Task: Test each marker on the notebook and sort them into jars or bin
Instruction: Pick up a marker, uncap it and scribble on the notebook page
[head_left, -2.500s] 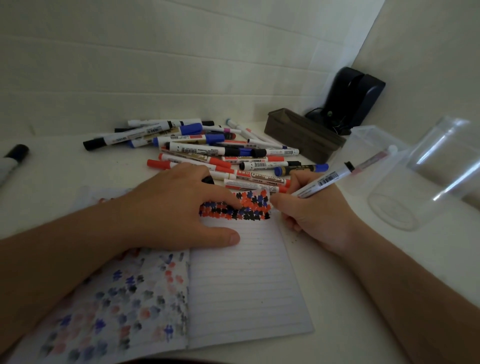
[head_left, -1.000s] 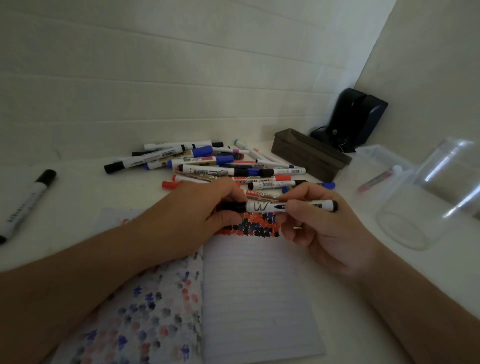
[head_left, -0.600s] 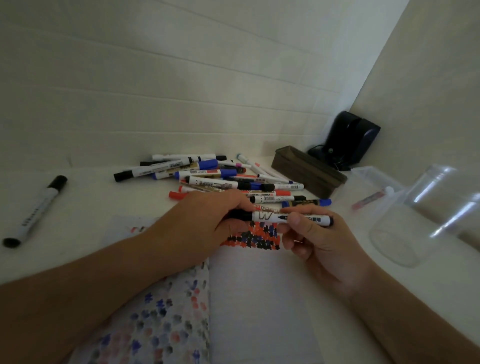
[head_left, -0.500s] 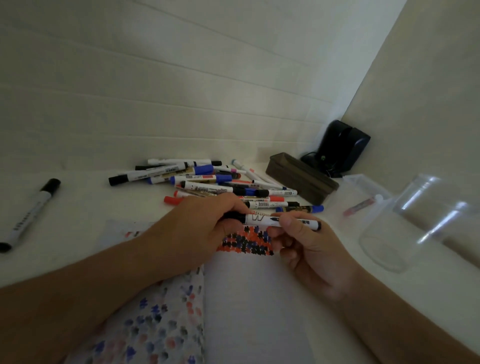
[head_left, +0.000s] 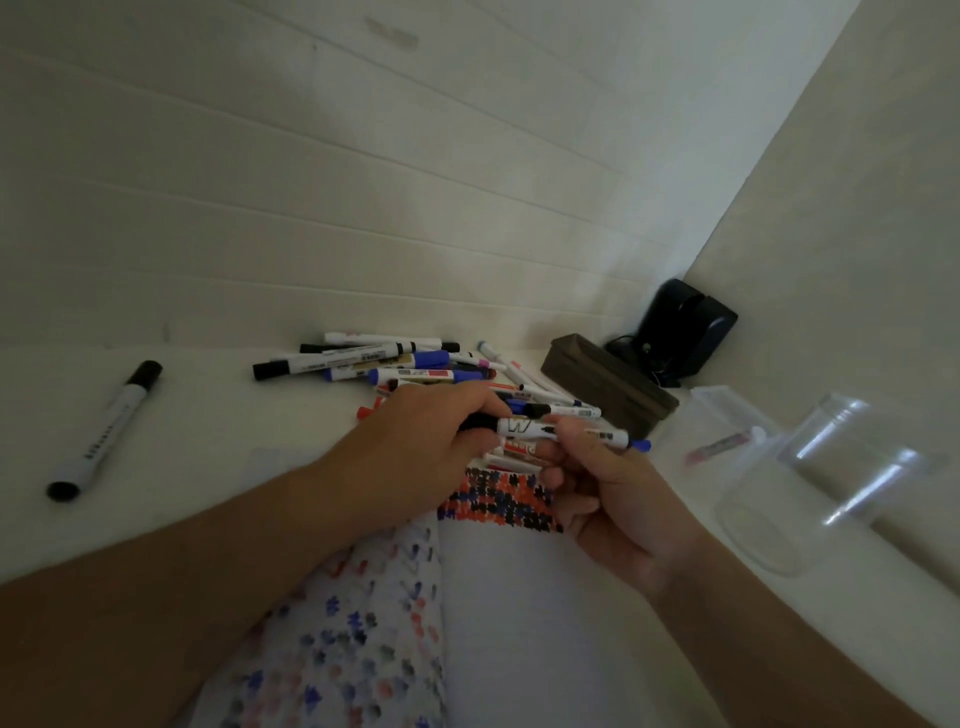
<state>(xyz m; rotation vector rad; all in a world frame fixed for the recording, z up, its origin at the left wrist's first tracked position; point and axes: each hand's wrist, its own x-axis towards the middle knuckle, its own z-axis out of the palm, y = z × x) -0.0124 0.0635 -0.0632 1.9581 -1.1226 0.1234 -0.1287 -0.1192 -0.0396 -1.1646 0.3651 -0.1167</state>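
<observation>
Open notebook (head_left: 519, 623) laid on table (head_left: 208, 441), ink-dotted. Marker pile (head_left: 415, 364) heaped behind notebook. White marker (head_left: 524, 427) held level above notebook: cap end gripped by left hand (head_left: 415, 447), barrel pinched by right hand (head_left: 608, 499).

White marker (head_left: 540, 429), black W print, black cap end, held over notebook (head_left: 498, 597). Page top: dense red, blue, black blot band; left page speckled with fainter blue, red, grey blots. Far pile of markers (head_left: 395, 364): white barrels, black, blue, red caps. Far left, lone white marker (head_left: 106, 431), black ends. Dark brown bin (head_left: 608, 387). Clear jars (head_left: 826, 483), pink-labelled marker (head_left: 719, 446) behind.
</observation>
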